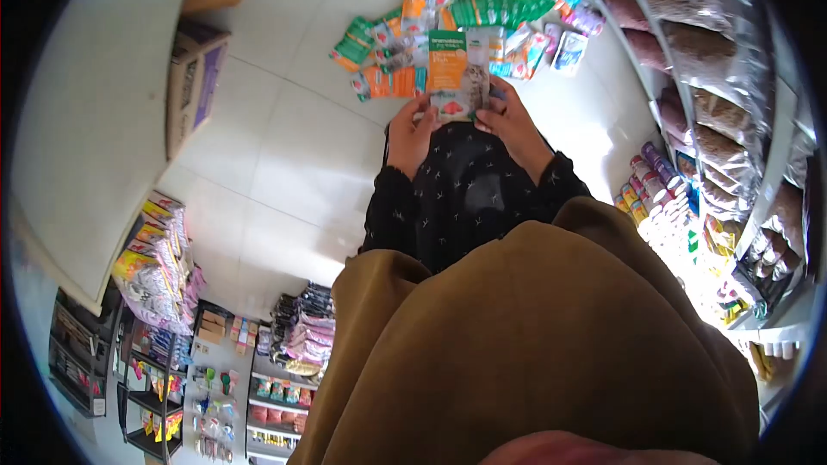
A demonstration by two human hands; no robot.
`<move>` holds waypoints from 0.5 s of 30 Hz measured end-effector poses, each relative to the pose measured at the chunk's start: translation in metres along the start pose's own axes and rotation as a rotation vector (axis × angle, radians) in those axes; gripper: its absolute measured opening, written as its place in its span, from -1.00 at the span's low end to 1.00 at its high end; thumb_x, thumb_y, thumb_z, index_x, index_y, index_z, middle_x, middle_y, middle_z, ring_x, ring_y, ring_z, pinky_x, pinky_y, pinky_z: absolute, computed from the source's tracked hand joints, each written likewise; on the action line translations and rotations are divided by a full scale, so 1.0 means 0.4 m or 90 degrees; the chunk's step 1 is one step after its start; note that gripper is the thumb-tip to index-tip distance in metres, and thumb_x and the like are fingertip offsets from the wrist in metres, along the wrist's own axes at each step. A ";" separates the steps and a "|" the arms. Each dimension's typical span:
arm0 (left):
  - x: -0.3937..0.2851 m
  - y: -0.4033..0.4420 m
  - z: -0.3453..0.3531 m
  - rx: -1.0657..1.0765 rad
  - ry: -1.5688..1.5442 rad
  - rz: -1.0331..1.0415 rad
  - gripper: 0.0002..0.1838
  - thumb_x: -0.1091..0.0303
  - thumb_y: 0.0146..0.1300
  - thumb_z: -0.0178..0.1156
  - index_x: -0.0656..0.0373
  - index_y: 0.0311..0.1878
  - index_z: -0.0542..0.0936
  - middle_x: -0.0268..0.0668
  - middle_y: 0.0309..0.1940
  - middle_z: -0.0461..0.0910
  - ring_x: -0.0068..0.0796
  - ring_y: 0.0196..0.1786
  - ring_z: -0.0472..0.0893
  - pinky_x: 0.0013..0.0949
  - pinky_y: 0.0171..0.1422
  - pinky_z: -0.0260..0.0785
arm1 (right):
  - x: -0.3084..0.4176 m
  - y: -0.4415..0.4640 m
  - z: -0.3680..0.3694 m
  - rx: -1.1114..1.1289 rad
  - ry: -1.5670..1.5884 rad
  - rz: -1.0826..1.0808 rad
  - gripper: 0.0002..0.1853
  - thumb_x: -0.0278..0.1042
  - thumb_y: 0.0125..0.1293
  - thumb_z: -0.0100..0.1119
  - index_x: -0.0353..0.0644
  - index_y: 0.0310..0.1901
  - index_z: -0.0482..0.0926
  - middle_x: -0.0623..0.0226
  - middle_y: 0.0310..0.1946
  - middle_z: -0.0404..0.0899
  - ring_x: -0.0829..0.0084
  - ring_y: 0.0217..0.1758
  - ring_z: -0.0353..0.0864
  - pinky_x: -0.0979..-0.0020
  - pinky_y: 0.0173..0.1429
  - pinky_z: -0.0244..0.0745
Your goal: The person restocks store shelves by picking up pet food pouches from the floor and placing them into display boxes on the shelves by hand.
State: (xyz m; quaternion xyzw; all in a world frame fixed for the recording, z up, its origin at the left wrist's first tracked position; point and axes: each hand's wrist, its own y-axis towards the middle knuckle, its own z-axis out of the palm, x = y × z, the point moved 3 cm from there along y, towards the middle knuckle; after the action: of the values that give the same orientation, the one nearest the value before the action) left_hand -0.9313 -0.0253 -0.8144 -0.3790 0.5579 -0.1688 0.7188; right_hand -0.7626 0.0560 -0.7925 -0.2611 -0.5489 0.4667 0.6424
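Note:
An orange, green and white pouch (449, 69) with a cat picture is held upright between both hands, over my dark patterned lap. My left hand (410, 133) grips its lower left edge, thumb on the front. At its lower right edge, my right hand (514, 127) pinches it, the fingers partly behind. Just beyond the pouch, many green and orange pouches (504, 7) lie in a spread pile on the tiled floor. Several orange pouches (388, 83) are at the pile's near left side.
Shelves with large clear bags of brown pellets (719, 90) run along the right. A cardboard box (194, 86) stands at the left beside a pale panel (86, 103). Stacked bags (159, 267) and stocked shelves (280, 409) are at the lower left.

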 end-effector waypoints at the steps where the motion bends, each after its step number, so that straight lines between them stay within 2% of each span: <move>1: -0.069 -0.022 0.019 0.019 -0.037 0.027 -0.63 0.37 0.33 0.07 0.33 0.15 0.39 -0.33 -0.24 0.46 -0.56 -0.22 0.56 -0.44 -0.03 0.49 | 0.061 -0.045 0.009 0.017 0.016 -0.007 -0.31 -0.60 0.21 0.11 -0.09 0.33 0.04 0.24 -0.02 0.44 0.47 -0.02 0.49 0.41 0.02 0.51; 5: -0.349 -0.144 0.110 0.058 -0.069 0.116 -0.64 0.41 0.33 0.05 0.34 0.14 0.38 -0.35 -0.23 0.45 -0.58 -0.19 0.55 -0.42 -0.02 0.49 | 0.291 -0.232 0.032 0.096 0.043 -0.147 -0.31 -0.66 0.23 0.03 -0.08 0.35 0.00 0.19 0.06 0.42 0.44 0.08 0.46 0.34 0.12 0.48; 10: -0.594 -0.293 0.202 0.065 -0.069 0.214 -0.64 0.43 0.28 0.10 0.31 0.12 0.42 -0.35 -0.22 0.40 -0.60 -0.20 0.53 -0.46 -0.06 0.49 | 0.517 -0.470 0.050 0.137 -0.002 -0.271 -0.29 -0.69 0.24 -0.01 -0.08 0.38 -0.04 0.16 0.11 0.40 0.41 0.14 0.44 0.33 0.15 0.46; 15: -0.821 -0.468 0.319 0.120 -0.011 0.314 -0.55 0.53 0.21 0.14 0.30 0.15 0.27 -0.32 -0.15 0.40 -0.53 -0.07 0.52 -0.44 -0.03 0.49 | 0.686 -0.697 0.048 0.189 -0.013 -0.386 -0.27 -0.68 0.24 0.00 -0.13 0.40 -0.07 0.18 0.06 0.45 0.41 0.10 0.46 0.38 0.12 0.44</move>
State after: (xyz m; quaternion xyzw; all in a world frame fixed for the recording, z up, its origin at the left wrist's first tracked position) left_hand -0.8843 0.1160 -0.4445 -0.1643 0.6093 -0.0363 0.7749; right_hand -0.7040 0.1767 -0.4245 0.0149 -0.5342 0.3317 0.7774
